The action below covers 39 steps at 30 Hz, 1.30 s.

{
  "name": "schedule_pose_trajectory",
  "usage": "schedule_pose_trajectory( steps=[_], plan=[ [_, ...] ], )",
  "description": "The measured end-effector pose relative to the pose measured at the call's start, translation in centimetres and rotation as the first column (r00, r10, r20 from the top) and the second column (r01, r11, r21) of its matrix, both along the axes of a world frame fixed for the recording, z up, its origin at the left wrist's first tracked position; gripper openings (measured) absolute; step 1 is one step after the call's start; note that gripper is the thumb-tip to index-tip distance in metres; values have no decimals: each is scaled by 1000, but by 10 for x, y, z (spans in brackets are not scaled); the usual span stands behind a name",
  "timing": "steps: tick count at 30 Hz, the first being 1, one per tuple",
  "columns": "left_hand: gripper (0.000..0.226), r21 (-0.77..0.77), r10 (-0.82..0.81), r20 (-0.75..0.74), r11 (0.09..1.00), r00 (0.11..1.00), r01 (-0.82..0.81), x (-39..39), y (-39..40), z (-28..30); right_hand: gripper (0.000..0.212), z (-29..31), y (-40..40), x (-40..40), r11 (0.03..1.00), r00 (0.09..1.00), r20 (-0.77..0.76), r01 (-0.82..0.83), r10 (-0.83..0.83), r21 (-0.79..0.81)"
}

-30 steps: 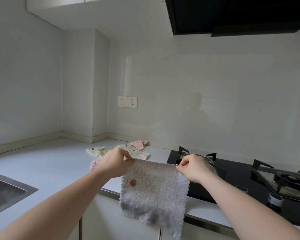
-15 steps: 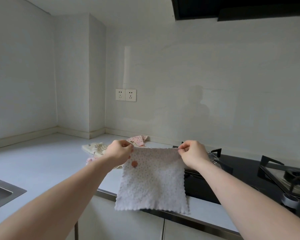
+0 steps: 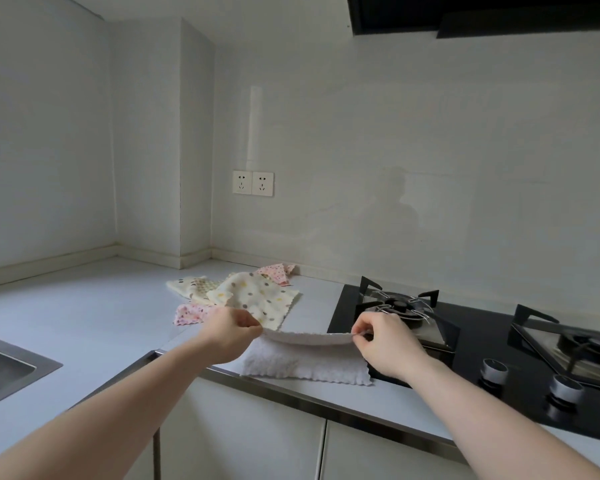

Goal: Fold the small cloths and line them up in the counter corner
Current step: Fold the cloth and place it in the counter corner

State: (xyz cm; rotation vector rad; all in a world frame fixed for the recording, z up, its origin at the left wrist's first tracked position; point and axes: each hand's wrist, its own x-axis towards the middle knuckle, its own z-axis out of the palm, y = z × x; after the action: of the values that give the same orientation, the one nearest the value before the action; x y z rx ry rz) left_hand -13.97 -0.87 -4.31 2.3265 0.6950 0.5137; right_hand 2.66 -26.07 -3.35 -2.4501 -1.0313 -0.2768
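On countertop (image 3: 118,317), both hands' fingers (image 3: 253,328) pinch white cloth (image 3: 302,362) corners.

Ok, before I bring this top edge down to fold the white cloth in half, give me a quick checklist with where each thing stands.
1. Left hand pinches its top corner of the white cloth: ok.
2. Right hand pinches the other top corner: ok.
3. Bottom edge lying on the counter: ok.
4. Held top edge level between the hands: ok.
5. Cloth off the hob: not ok, its right corner overlaps the black glass.
6. Burners off: cannot tell.
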Motion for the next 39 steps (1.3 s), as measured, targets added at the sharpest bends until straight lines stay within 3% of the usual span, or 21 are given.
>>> schedule_pose_trajectory(
  steps=[8,14,21,23,27,33,39],
  plan=[
    [19,215,-94,-186,967,978,134,-17,-9,-20,7,-38,-18,-20,998,999,-33,14,-16,-60],
    [30,380,-56,-391,899,919,216,-22,-15,-21,10,-49,-20,-22,999,1000,-11,-27,26,-45],
    [21,311,1,-201,948,980,63,-10,-3,-18,8,-55,-13,-11,980,995,-74,79,-66,182],
    [28,326,9,-211,943,977,62,-5,2,-21,19,-58,-9,-7,970,988,-118,125,-103,208],
    [38,333,23,-221,941,975,53,6,10,-30,41,-63,2,3,957,954,-197,255,-226,141],
    [47,288,79,-192,957,978,-21,25,22,-43,46,-67,21,22,931,909,-223,365,-351,21],
    [56,241,170,-129,961,977,-135,39,27,-61,50,-77,27,15,910,909,-48,415,-414,17]
  ],
)
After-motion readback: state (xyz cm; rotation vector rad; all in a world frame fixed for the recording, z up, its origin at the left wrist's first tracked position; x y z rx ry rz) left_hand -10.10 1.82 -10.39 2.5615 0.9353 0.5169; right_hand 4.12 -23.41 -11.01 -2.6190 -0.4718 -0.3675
